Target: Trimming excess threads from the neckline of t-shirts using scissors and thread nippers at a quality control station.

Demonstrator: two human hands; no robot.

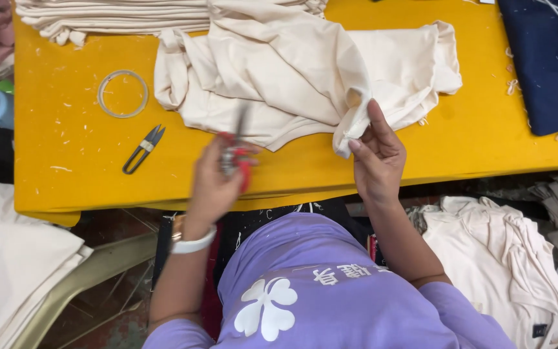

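- The right hand (377, 155) pinches a corner of the cream garment (305, 77) between the thumb and the first fingers, and lifts this corner a little above the yellow surface (66, 161). The hand is mostly closed around the fabric edge.
- The left hand (217, 181) is closed on a small red-handled thread snip (237, 155), with the blades pointing up toward the garment. This hand is blurred by motion, so I cannot tell exactly how the fingers sit on the tool.
- The garment lies crumpled across the middle of the surface, with most of its body spread behind the pinched corner. The corner itself hangs near the front edge of the surface, just in front of the person.
- Judging from this, the step in hand is trimming loose threads at the hem or seam: one hand presents the edge, the other brings the snip to it. The snip is near the fabric but seems not yet at the held corner.
- The next move would call for keeping the edge tight and still, and bringing the blade tips only to the loose thread, not into the cloth.
- A second black snip (143, 148) lies unused on the surface to the left, and beside it a thin ring (123, 94).
- A stack of folded cream fabric (111, 16) sits at the far edge, a dark blue garment (550, 58) at the far right, and a heap of cream garments (498, 258) lies below the surface at the right.
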